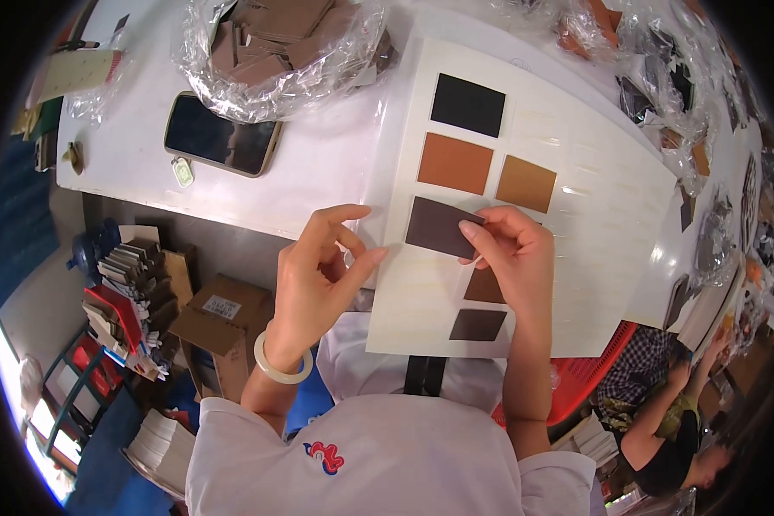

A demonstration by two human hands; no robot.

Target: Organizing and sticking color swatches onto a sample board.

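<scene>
The left hand [318, 267] hangs beside the edge of the sheet [611, 284], thumb and fingertips a little apart, seemingly empty. The right hand [518, 258] pinches the dark swatch [439, 225] by its right end, over the sheet, just below the orange swatch [455, 163]. To lay it neatly, it seems best to square its left edge with that one, keep the gap even and lower it flat; the left hand could steady a corner. The right hand partly covers the brown swatch [485, 286]; whether the dark swatch touches the sheet is hard to tell. Farther off, the view's top cuts off the bag [219, 99].
</scene>
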